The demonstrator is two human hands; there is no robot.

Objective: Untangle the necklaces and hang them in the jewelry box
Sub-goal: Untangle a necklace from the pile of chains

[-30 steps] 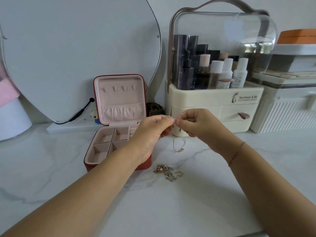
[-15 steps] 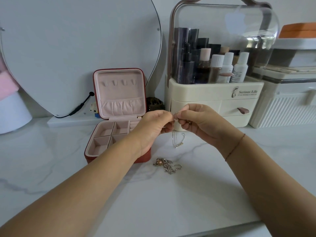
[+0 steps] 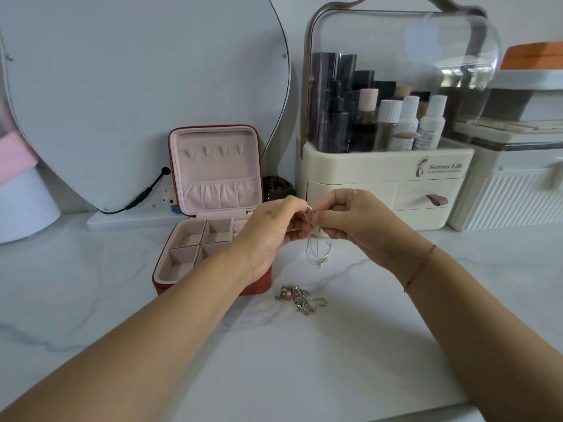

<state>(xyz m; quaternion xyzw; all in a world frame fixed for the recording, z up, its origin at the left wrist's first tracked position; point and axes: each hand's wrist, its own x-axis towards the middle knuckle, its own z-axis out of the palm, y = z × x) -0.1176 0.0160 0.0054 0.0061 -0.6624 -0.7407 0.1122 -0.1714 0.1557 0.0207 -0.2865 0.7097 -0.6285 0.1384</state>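
While pinching the silver necklace [image 3: 316,254] in the fingers [image 3: 294,208] of left hand [image 3: 271,236] and right hand [image 3: 356,220], tease loops apart gently, never yanking.

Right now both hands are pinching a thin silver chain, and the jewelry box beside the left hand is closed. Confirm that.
One thing is wrong: the jewelry box is open, not closed. The head view shows its lid standing upright, with the hooks and pocket inside on show and the tray compartments exposed. The rest is right: the left hand and right hand both pinch the thin silver chain.
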